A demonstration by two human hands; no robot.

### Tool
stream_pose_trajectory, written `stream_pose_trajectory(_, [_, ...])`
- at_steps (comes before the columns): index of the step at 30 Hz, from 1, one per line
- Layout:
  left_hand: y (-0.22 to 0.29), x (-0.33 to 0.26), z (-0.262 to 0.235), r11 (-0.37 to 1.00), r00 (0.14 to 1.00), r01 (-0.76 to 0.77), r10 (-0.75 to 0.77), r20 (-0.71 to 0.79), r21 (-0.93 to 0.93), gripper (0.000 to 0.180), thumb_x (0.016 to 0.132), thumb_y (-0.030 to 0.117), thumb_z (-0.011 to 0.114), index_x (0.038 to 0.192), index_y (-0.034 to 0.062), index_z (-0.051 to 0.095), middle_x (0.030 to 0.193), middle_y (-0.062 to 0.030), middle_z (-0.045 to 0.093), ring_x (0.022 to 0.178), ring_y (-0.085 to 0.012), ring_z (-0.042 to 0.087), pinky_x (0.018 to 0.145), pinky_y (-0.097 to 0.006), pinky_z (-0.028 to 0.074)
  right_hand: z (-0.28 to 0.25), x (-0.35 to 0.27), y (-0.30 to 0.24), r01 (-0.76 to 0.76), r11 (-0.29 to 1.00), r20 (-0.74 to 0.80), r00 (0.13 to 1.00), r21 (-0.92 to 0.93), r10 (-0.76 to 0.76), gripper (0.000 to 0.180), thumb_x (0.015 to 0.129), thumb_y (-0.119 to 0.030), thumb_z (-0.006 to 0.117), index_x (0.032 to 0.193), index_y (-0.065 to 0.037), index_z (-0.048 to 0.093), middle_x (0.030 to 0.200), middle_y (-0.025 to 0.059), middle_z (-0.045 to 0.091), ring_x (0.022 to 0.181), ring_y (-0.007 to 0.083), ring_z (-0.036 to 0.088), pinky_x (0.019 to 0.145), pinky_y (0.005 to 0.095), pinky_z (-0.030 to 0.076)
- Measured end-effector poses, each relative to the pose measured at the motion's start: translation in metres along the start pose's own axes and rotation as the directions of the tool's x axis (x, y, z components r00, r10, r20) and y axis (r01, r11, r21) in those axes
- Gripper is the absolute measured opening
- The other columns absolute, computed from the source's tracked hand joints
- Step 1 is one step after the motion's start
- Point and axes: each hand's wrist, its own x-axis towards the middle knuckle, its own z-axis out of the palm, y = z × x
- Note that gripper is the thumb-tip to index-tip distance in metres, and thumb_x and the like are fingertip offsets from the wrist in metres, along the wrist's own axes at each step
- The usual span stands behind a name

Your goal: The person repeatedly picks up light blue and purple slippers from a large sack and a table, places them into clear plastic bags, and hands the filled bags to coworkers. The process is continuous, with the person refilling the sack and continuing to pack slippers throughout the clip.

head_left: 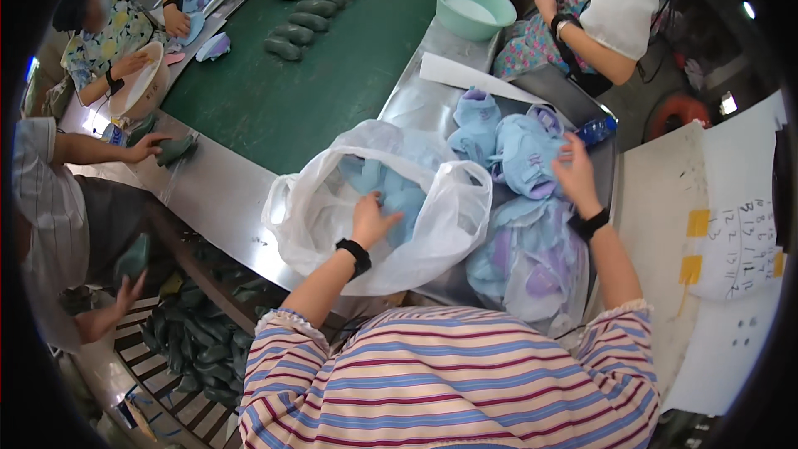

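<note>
Light blue shoe uppers (406, 199) lie inside a white plastic bag (453, 208) that stands open in front of me. My left hand (374, 220) is down in the bag's mouth, thumb and fingers apart, close beside those uppers; its far fingertips are partly hidden. To the right, more light blue uppers with purple linings (524, 150) are heaped on the metal table. At the right edge of this heap is my right hand (575, 170), its fingers spread and nearly touching an upper. Below the heap, a clear bag (536, 283) holds further blue and purple pieces.
A green conveyor belt (241, 91) carries rows of dark green shoe lasts (312, 21). A green basin (474, 8) stands beyond the heap. Co-workers sit left and far right. A crate of lasts (199, 341) is lower left; a board with written paper (731, 258) is right.
</note>
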Motion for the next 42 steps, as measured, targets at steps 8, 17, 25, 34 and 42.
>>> stream_pose_trajectory(8, [0.001,0.049,0.047,0.965,0.942,-0.252,0.229,-0.245,-0.067,0.096,0.052,0.023,0.08,0.123,-0.0111,0.026,0.12,-0.0282,0.039,0.111,-0.0397,0.041,0.095,-0.038,0.034,0.153,-0.061,-0.139,0.613,0.785,0.619,0.585,0.087,-0.525,0.042,0.072,-0.019,0.06,0.11,-0.005,0.052,0.116,0.0164,0.049,0.107,0.0363,0.046,0.086,0.0449,0.042])
stream_pose_trajectory(17, [0.015,-0.005,0.006,0.988,0.99,-0.132,0.127,0.062,0.086,0.073,0.067,0.028,0.071,0.127,0.0012,0.04,0.128,-0.0167,0.042,0.12,-0.0276,0.038,0.102,-0.033,0.027,0.13,0.001,-0.058,0.283,0.747,0.595,0.782,-0.602,0.183,0.088,0.057,-0.039,0.075,0.13,-0.012,0.036,0.131,0.0165,0.036,0.124,0.0451,0.026,0.093,0.0566,0.031])
stream_pose_trajectory(25, [0.074,-0.03,-0.119,0.801,0.907,-0.419,0.345,0.241,0.428,0.033,0.06,0.024,0.072,0.076,-0.0029,0.059,0.066,-0.0206,0.055,0.061,-0.0327,0.054,0.059,-0.038,0.042,0.13,-0.023,-0.079,0.383,0.839,0.491,0.855,-0.386,-0.165,0.076,0.059,-0.038,0.074,0.122,-0.01,0.042,0.116,0.0157,0.047,0.103,0.0356,0.047,0.084,0.0429,0.043])
stream_pose_trajectory(34, [0.115,-0.043,-0.145,0.967,0.941,-0.215,0.168,0.294,0.136,0.035,0.068,0.013,0.071,0.098,-0.0025,0.062,0.08,-0.0093,0.064,0.072,-0.0156,0.058,0.069,-0.028,0.046,0.133,-0.02,-0.157,0.484,0.808,0.248,0.782,0.336,-0.571,0.072,0.062,-0.022,0.073,0.125,-0.007,0.041,0.126,0.0148,0.041,0.113,0.0329,0.041,0.096,0.0397,0.034])
stream_pose_trajectory(42, [0.161,-0.043,-0.155,0.703,0.739,-0.653,0.51,0.439,0.281,0.031,0.066,0.007,0.069,0.096,0.0018,0.063,0.089,-0.0159,0.063,0.079,-0.0285,0.059,0.072,-0.034,0.046,0.123,0.0,-0.202,0.263,0.846,0.529,0.684,0.463,-0.502,0.07,0.061,-0.025,0.075,0.122,-0.014,0.043,0.12,0.0139,0.047,0.105,0.0307,0.049,0.084,0.0372,0.043])
